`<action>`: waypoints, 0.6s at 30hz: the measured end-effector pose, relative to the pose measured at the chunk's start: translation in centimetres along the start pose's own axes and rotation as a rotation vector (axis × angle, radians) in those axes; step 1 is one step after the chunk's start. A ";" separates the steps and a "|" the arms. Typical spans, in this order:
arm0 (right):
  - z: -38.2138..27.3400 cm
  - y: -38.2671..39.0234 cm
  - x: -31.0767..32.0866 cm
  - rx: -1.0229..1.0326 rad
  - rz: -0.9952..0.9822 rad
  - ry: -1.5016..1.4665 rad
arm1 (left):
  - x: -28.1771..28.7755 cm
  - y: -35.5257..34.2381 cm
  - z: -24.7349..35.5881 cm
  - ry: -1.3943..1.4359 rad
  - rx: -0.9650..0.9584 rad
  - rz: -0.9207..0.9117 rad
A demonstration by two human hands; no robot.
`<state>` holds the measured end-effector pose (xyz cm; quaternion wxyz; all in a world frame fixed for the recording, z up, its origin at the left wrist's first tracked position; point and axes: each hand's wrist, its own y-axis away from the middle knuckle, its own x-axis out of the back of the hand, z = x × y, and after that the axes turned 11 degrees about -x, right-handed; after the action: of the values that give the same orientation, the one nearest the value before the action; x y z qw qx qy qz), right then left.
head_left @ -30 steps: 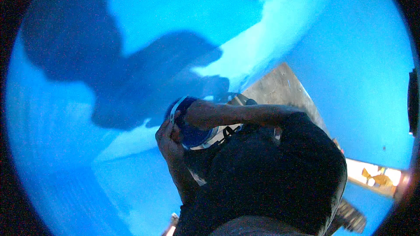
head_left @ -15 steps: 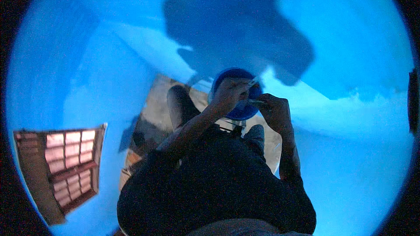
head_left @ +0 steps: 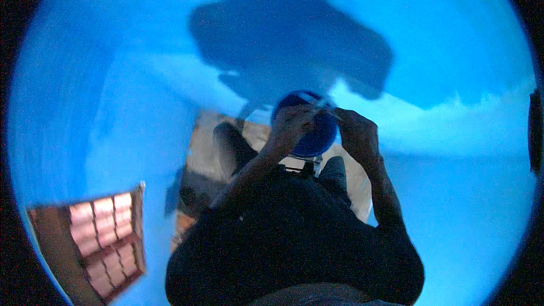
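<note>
Both my hands meet above a round dark blue bucket (head_left: 318,144). My left hand (head_left: 288,129) is closed over the bucket's left side; what its fingers hold is blurred. My right hand (head_left: 358,131) is at the bucket's right rim, its fingers pinched on a thin pale stick-like thing (head_left: 324,105) that points across the opening toward my left hand. Dimness and motion smear hide its exact kind. The bucket stands upright in front of my body, between my knees, and its contents look dark blue.
Ahead is a blue wall (head_left: 453,51) with a ragged border between deeper and paler blue, and a large dark shadow (head_left: 294,34) on it. A window with bars (head_left: 107,226) is at lower left. Pale metal bars (head_left: 300,163) show below the bucket, above a brownish floor (head_left: 207,147).
My right hand and the thin pale thing have risen slightly, away from me. The view has shifted, so the window sits lower and the shadow further left.
</note>
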<state>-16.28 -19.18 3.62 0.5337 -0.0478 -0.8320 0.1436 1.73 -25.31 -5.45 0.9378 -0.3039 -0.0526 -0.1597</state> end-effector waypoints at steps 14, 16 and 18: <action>-0.8 1.8 -5.8 -0.109 -0.282 -0.265 | 2.9 1.3 2.5 0.408 0.634 0.195; -0.8 1.4 -7.0 -0.060 -0.290 -0.317 | 2.9 1.4 3.3 0.381 0.626 0.226; 0.4 1.0 -8.5 -0.058 -0.278 -0.321 | 2.8 1.6 0.0 0.313 0.446 0.161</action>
<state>-13.10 -20.28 -4.25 0.4072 0.0756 -0.9088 0.0504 4.87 -24.84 -5.75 0.9878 -0.0651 0.0833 -0.1141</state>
